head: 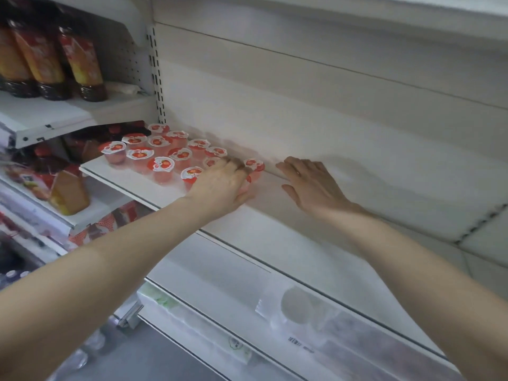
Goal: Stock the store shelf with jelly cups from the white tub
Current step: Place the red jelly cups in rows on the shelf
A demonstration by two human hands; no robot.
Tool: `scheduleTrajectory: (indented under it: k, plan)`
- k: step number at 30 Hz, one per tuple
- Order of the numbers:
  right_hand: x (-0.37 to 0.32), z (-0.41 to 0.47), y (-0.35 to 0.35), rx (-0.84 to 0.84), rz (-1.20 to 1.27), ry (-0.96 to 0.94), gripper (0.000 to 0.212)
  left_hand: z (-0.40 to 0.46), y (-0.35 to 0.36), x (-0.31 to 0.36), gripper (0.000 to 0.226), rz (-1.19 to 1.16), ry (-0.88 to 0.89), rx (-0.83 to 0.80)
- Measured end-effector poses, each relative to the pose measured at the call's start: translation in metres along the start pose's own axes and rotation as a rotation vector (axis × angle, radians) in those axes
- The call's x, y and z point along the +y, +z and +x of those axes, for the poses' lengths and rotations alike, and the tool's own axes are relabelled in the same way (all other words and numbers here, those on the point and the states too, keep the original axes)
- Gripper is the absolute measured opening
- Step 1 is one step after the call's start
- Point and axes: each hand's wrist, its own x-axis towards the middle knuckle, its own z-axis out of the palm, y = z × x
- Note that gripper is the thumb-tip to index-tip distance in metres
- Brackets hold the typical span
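1. Toward the left end of the white shelf (132,176), near its back wall, stands a cluster of jelly cups (162,155), upright and close together.
2. Each cup is small and clear with pinkish jelly inside, sealed by a white-and-red foil lid printed with a strawberry.
3. One cup (254,164) stands at the right edge of the cluster, against the back wall.
4. At that right edge, the left hand (224,185) lies palm down, its fingers reaching over the cups; whether they curl round a cup or merely touch it cannot be told through the blur.
5. Just beside that cup, the right hand (308,182) rests flat on the bare shelf, fingers straight and slightly spread, holding nothing.
6. Beyond the shelf's left end, bottles (79,64) with orange labels stand on a higher shelf.
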Motion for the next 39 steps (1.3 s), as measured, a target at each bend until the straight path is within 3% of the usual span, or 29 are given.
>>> scheduleTrajectory:
  k: [11,27,39]
  plan:
    - [-0.060,-0.179,-0.096,-0.072,-0.182,0.211,0.051,-0.083,-0.033,0.105,0.053,-0.197,0.282,0.107]
    - [-0.135,-0.494,-0.179,-0.216,-0.250,0.686,0.046,-0.182,-0.031,0.333,0.054,-0.409,0.725,-0.026]
    - [-0.142,-0.736,-0.216,-0.421,-0.166,0.986,0.059,-0.239,0.006,0.560,0.054,-0.509,0.953,-0.152]
